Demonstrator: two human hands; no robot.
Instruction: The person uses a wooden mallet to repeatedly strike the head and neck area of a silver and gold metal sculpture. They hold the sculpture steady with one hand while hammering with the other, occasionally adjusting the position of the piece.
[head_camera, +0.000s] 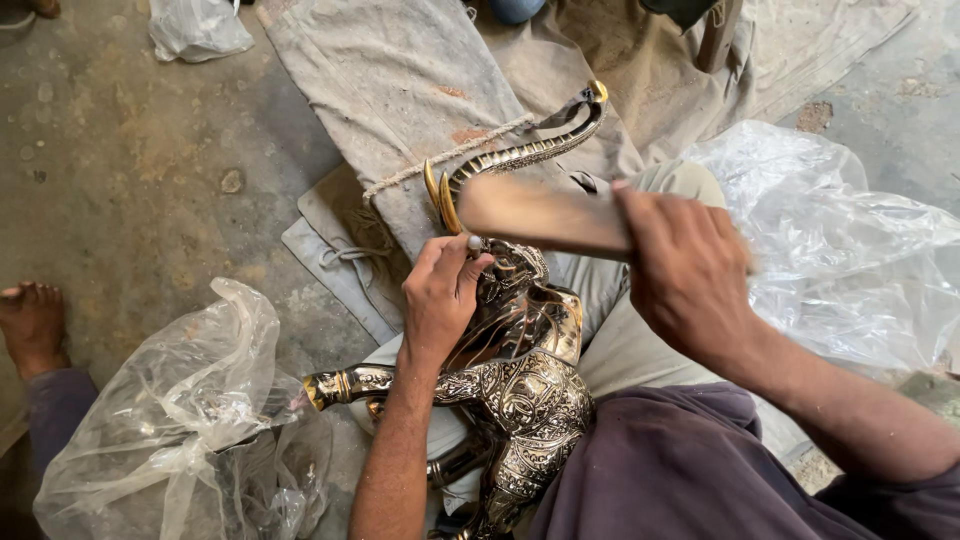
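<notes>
Left hand (440, 295) grips elephant figurine's (520, 390) head; right hand (685, 275) clasps brush (540, 215) above.

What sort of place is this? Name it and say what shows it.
Probably a floor-level metalcraft workshop: bare concrete floor, a decorated metal elephant figure steadied by the left hand while the right hand works a wooden tool, plastic bags around.

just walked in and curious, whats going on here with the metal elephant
A person sits on the floor with a shiny metal elephant figurine across their lap. The left hand steadies it at the head, below the raised trunk. The right hand holds a blurred flat wooden tool against the head. Clear plastic bags and grey cloth lie around on the concrete floor.
</notes>
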